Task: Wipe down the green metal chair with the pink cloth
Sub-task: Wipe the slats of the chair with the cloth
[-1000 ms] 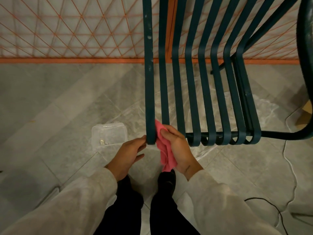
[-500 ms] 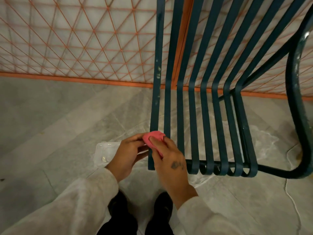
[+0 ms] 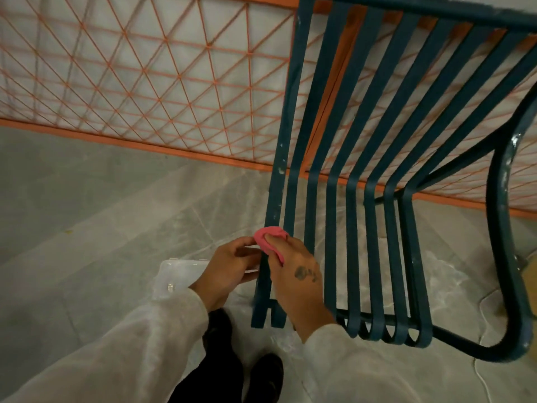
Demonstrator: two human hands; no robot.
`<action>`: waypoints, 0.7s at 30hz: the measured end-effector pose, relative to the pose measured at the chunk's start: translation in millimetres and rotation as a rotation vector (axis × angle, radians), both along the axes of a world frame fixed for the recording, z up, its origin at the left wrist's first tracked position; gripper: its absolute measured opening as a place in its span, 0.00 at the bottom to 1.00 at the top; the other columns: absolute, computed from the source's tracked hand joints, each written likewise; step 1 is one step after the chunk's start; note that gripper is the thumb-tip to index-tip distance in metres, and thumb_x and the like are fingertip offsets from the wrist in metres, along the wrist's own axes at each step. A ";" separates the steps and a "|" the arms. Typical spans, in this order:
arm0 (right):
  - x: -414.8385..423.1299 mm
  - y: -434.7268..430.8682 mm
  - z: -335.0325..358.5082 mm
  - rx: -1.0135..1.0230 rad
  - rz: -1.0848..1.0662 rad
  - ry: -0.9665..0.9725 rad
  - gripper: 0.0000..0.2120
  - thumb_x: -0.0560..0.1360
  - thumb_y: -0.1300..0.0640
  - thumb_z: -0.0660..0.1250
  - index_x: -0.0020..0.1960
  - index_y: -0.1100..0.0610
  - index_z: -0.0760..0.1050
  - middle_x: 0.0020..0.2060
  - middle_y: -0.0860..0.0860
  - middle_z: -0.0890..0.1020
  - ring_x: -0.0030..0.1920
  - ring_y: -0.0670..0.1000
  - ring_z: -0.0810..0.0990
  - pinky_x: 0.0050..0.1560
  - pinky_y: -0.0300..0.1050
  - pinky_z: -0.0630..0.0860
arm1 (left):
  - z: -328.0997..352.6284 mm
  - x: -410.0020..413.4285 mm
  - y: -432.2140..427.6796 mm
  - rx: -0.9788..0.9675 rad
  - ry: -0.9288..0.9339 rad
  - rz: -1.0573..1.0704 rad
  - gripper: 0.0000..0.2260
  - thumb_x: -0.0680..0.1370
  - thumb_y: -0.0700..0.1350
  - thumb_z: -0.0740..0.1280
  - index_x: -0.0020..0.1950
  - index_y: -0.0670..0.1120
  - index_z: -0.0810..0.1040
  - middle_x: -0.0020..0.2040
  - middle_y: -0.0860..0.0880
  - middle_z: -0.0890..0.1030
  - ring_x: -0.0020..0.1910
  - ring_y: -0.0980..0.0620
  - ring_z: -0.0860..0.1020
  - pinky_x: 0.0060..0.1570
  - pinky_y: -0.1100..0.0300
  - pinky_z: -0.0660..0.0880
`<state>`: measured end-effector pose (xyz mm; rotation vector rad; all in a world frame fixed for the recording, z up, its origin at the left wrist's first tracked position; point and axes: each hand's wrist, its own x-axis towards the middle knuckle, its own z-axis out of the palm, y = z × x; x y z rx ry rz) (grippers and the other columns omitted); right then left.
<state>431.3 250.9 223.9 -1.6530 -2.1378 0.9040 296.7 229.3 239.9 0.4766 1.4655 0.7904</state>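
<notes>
The green metal chair [image 3: 374, 175] fills the right half of the head view, its long slats running from the backrest down to the seat front near me. The pink cloth [image 3: 268, 238] is bunched around the leftmost slats, a short way up from their front ends. My right hand [image 3: 296, 274] is closed on the cloth from the right side. From the left, my left hand [image 3: 229, 267] pinches the same slat and touches the cloth with its fingertips. Part of the cloth is hidden under my right fingers.
A clear plastic box [image 3: 177, 274] lies on the grey tiled floor [image 3: 87, 228] just left of my left wrist. An orange lattice fence [image 3: 145, 82] runs behind the chair. A thin white cable [image 3: 482, 376] lies on the floor at lower right. My dark shoes [image 3: 266, 376] stand below the seat front.
Both hands and the cloth have slid up the leftmost slats, away from their front ends. The view has tilted up, showing the chair's top rail.
</notes>
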 end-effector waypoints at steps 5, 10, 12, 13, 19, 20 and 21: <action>-12.6 31.9 0.7 0.026 -0.041 0.015 0.16 0.80 0.53 0.63 0.67 0.44 0.76 0.61 0.50 0.80 0.56 0.50 0.81 0.60 0.44 0.78 | -8.5 -16.1 29.4 0.003 -0.070 -0.023 0.16 0.76 0.40 0.69 0.61 0.55 0.78 0.53 0.48 0.84 0.50 0.50 0.83 0.45 0.60 0.81; -25.6 75.7 3.8 0.001 -0.092 0.020 0.15 0.80 0.57 0.65 0.65 0.48 0.79 0.60 0.52 0.81 0.58 0.51 0.80 0.61 0.38 0.74 | -13.7 -27.6 64.9 0.029 -0.119 -0.071 0.22 0.75 0.35 0.70 0.63 0.56 0.75 0.54 0.47 0.82 0.52 0.50 0.82 0.42 0.61 0.81; -30.2 95.9 1.1 -0.004 -0.113 0.058 0.15 0.80 0.58 0.66 0.65 0.49 0.79 0.60 0.51 0.81 0.59 0.49 0.80 0.64 0.42 0.75 | -19.4 -33.2 73.2 0.022 -0.173 -0.079 0.25 0.73 0.34 0.71 0.65 0.55 0.75 0.55 0.44 0.81 0.52 0.48 0.82 0.43 0.59 0.81; -31.9 106.2 -0.5 -0.019 -0.132 0.089 0.15 0.80 0.58 0.66 0.64 0.48 0.79 0.61 0.49 0.81 0.60 0.47 0.79 0.65 0.43 0.75 | -22.0 -35.1 74.4 0.020 -0.193 -0.084 0.25 0.73 0.34 0.72 0.65 0.55 0.75 0.55 0.44 0.81 0.52 0.47 0.82 0.44 0.57 0.81; -39.4 137.7 1.3 -0.133 -0.264 0.264 0.13 0.80 0.57 0.67 0.63 0.48 0.80 0.60 0.44 0.80 0.51 0.31 0.76 0.47 0.17 0.67 | -29.4 -39.7 73.6 0.041 -0.247 -0.084 0.26 0.72 0.33 0.72 0.65 0.55 0.74 0.52 0.45 0.80 0.52 0.45 0.82 0.51 0.48 0.81; -39.5 132.3 -0.9 -0.137 -0.278 0.288 0.13 0.80 0.57 0.66 0.64 0.48 0.79 0.60 0.44 0.80 0.52 0.33 0.76 0.47 0.18 0.68 | -29.3 -41.1 74.7 0.043 -0.252 -0.095 0.27 0.72 0.33 0.72 0.66 0.55 0.74 0.52 0.45 0.80 0.52 0.45 0.82 0.52 0.47 0.81; -39.2 123.8 -4.1 -0.143 -0.286 0.307 0.13 0.80 0.56 0.66 0.64 0.48 0.79 0.61 0.45 0.80 0.54 0.36 0.77 0.49 0.21 0.70 | -29.0 -41.9 76.9 0.045 -0.249 -0.113 0.28 0.73 0.33 0.71 0.66 0.56 0.73 0.52 0.45 0.79 0.52 0.45 0.82 0.52 0.48 0.81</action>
